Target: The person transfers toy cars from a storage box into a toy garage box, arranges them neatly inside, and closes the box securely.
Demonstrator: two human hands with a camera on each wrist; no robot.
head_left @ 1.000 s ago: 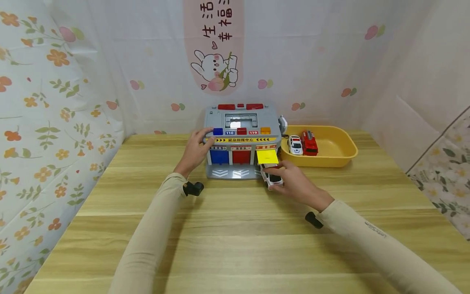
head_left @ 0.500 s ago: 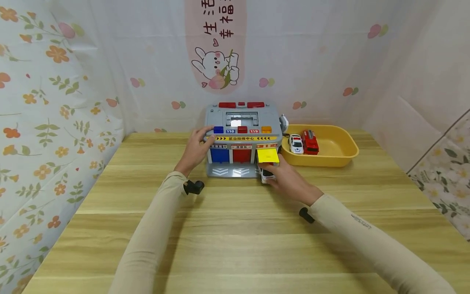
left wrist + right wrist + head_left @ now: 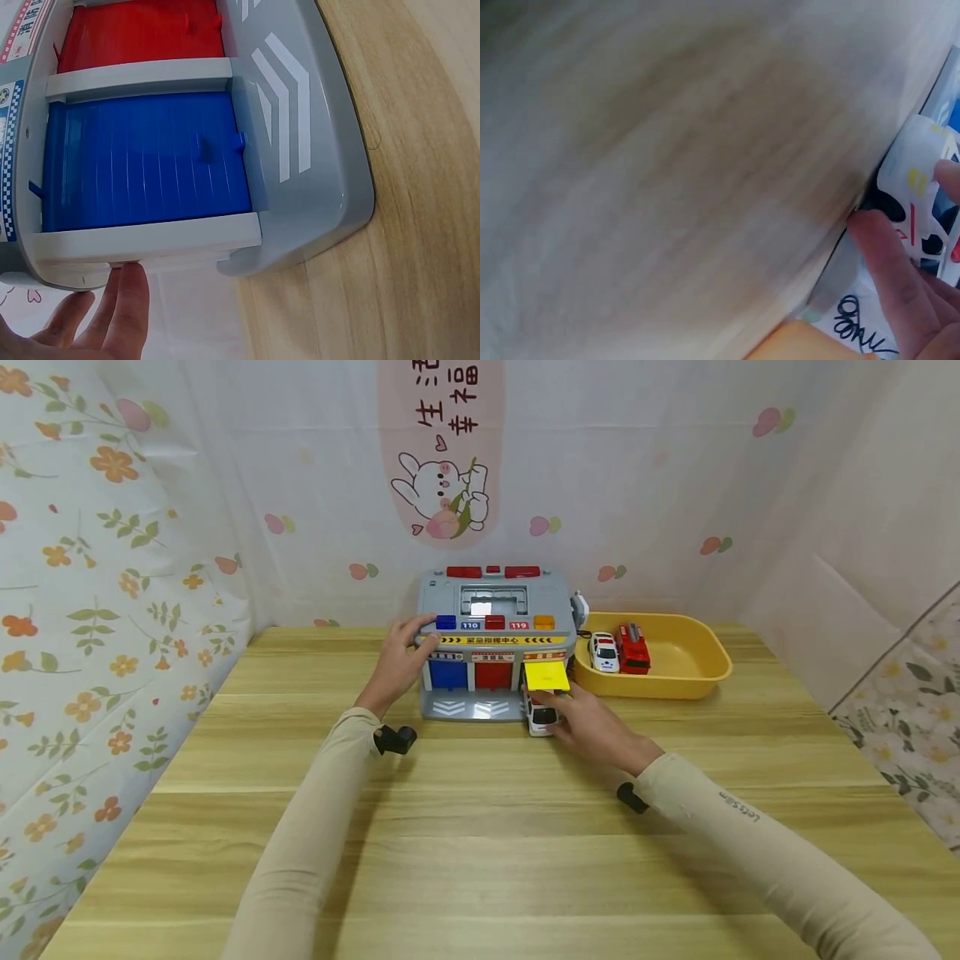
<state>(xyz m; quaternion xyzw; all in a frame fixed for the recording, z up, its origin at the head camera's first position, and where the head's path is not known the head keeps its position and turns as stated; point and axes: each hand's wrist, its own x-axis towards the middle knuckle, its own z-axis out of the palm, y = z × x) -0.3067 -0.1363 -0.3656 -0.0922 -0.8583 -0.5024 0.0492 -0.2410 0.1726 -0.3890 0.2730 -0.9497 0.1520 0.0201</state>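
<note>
The grey toy garage (image 3: 442, 597), with its blue door (image 3: 150, 161) and red door (image 3: 139, 37) down, stands against the back curtain. My left hand (image 3: 397, 664) holds its left front corner, thumb at the front edge and fingertips against the side wall. Above the right bay, a yellow door (image 3: 547, 677) sticks out, lifted. Under it a white toy car (image 3: 542, 718) with dark windows sits at the bay's mouth, its front half hidden by the door. My right hand (image 3: 598, 731) pinches the car; in the right wrist view, fingers lie along its side (image 3: 900, 180).
Right of the garage stands a yellow tub (image 3: 693, 689) holding a white toy police car (image 3: 603, 653) and a red toy fire engine (image 3: 633, 652). A white part (image 3: 580, 608) juts from the garage's right side. The wooden table (image 3: 450, 860) spreads in front.
My right hand has moved left and inward with the toy car, which now stands straighter, further under the yellow door. The left hand keeps its place on the garage.
</note>
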